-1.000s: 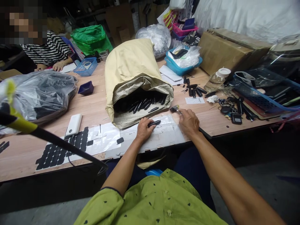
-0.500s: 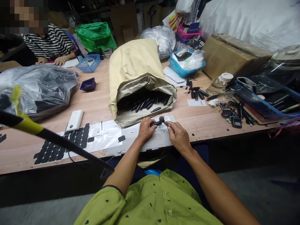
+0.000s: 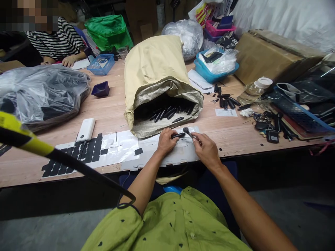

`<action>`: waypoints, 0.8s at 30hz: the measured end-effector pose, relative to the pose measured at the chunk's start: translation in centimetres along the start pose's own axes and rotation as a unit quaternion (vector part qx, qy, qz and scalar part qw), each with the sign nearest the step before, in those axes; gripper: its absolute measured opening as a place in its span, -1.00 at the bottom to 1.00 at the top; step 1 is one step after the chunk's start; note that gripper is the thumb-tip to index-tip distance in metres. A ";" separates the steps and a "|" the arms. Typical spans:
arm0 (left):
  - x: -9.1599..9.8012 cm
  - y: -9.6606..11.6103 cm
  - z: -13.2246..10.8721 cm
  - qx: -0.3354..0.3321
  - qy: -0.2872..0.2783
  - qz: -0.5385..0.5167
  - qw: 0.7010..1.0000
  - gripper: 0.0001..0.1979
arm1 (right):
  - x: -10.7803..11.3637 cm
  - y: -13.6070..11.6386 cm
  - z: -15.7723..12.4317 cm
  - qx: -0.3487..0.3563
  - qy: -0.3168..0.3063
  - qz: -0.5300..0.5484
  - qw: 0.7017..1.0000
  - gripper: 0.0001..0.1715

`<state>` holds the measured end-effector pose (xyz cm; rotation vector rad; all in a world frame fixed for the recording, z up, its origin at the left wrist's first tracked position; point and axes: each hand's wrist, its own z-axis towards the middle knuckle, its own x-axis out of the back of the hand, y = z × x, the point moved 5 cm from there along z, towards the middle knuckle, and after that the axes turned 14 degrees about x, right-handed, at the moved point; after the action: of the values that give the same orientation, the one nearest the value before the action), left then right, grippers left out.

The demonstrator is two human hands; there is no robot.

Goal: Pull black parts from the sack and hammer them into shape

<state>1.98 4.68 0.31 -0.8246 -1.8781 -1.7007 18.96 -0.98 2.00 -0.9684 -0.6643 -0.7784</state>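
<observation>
My left hand [image 3: 166, 143] is closed around a slim black tapered piece [image 3: 179, 135], whose far end points right. In my right hand [image 3: 207, 148] is a small dark tool with a round head [image 3: 186, 130], pinched by its thin handle. The round head stands a little beyond the piece's tip, with a narrow gap between them. Both hands rest over a whitish flat sheet [image 3: 180, 158] at the table's front edge. Just behind them, a cream woven sack [image 3: 154, 59] lies with its mouth facing me, and several similar black pieces [image 3: 167, 113] lie inside it.
Black stickers on a sheet [image 3: 96, 148] and a white power bank [image 3: 86, 129] lie left. Loose black pieces [image 3: 225, 101], a jar [image 3: 255, 90] and keys [image 3: 261, 124] are right. A striped pole [image 3: 65, 162] crosses the left foreground. Another person's hand [image 3: 69, 61] rests far left.
The round head of the tool has moved right, away from the black piece, showing more of its tip. The whole view has shifted slightly. Both hands keep their holds.
</observation>
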 end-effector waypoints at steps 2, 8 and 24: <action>0.0 0.1 -0.1 0.003 0.003 0.003 1.000 -0.88 | 0.9 1.9 0.4 -0.030 0.008 -0.046 0.998 -0.62; -0.1 0.3 -0.4 0.000 0.007 0.019 1.000 -0.88 | 1.3 6.2 2.1 -0.060 -0.004 -0.161 0.985 -0.61; -2.7 -0.6 -14.1 -0.215 -0.190 -0.024 0.958 -0.70 | -0.3 5.9 2.5 -0.044 -0.005 -0.244 0.969 -0.64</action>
<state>2.78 -9.61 -0.34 -1.3684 -1.7884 -2.1435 23.24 3.40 0.08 -0.8976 -0.8989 -1.2451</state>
